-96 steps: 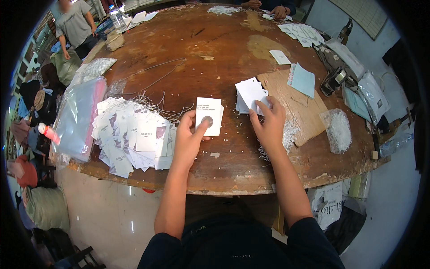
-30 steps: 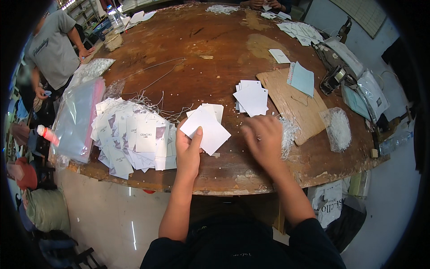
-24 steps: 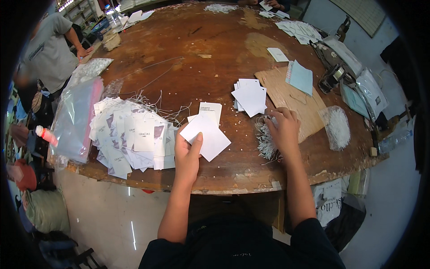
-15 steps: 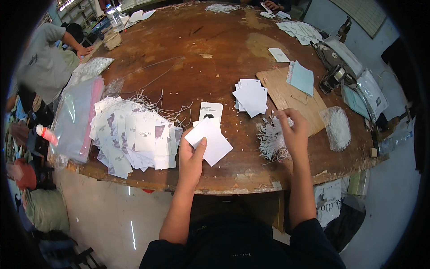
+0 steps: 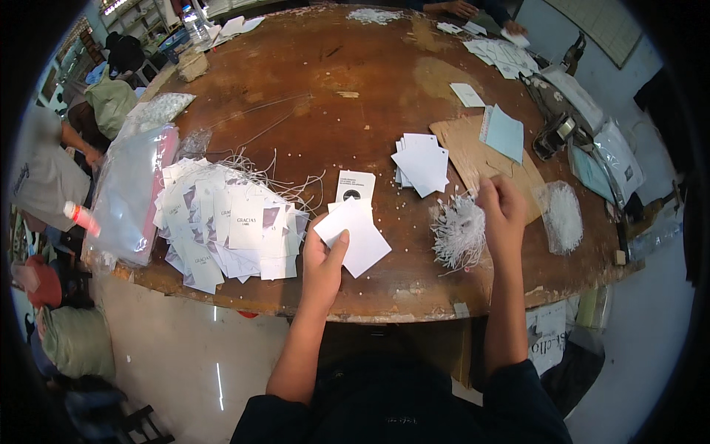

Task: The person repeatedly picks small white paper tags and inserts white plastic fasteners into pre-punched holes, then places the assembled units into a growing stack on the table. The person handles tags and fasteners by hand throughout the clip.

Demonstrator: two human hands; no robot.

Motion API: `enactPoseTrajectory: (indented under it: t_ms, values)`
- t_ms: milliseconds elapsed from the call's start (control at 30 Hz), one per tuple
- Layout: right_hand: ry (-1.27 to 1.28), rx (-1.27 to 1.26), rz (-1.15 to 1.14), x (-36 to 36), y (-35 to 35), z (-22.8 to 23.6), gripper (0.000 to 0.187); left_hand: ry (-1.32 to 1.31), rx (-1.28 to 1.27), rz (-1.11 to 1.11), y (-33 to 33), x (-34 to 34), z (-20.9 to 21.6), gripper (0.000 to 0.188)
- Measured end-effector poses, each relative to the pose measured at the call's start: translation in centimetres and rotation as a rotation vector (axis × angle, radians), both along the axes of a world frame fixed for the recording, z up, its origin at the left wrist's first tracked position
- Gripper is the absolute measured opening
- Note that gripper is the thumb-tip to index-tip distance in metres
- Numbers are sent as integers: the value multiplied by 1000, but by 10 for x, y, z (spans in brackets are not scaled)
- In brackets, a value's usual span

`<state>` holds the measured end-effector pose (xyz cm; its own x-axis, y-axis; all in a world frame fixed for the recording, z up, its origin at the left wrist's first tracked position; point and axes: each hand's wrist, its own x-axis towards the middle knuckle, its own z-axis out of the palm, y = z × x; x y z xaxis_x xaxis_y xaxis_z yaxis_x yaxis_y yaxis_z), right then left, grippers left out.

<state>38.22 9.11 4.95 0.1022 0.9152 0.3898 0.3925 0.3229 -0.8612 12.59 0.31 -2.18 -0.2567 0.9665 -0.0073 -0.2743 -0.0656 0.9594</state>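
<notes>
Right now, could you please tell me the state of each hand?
Left hand: closed, holding white cards.
Right hand: fingers curled beside the bundle of white strings; whether it holds a string cannot be told.

Far left of the left-hand grip [image 5: 325, 250], clear plastic bags with a pink edge [image 5: 134, 198] lie beside a small red-and-white bottle [image 5: 81, 217]; past them is a person in a grey shirt [image 5: 46, 174]. Farther off, a water bottle [image 5: 197, 29] stands. Just beyond the right-hand grip [image 5: 487, 186], a brown board [image 5: 460, 148] bears a light-blue sheet [image 5: 504, 135].
</notes>
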Motion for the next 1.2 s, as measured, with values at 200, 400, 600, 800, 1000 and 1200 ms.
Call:
enactPoseTrajectory:
  t_ms: [200, 400, 600, 800, 1000, 1200]
  values:
    - [238, -168, 36, -2, -5, 20, 24, -25, -10, 22, -1, 2, -1, 42]
    - [350, -139, 284, -12, 5, 15, 23, 1, -25, 10, -2, 2, -1, 42]
    - [432, -202, 454, -18, -1, 4, 21, -32, -3, -28, -5, 4, 1, 42]
    - [463, -458, 668, -59, -13, -25, 15, -55, 85, -319, -12, 9, 9, 44]
    - [691, -628, 810, -78, -24, -42, 15, -125, 28, -533, -18, 15, 13, 41]
    - [1063, -520, 607, -65, 1, -25, 20, -41, 75, -571, -25, 11, 10, 37]
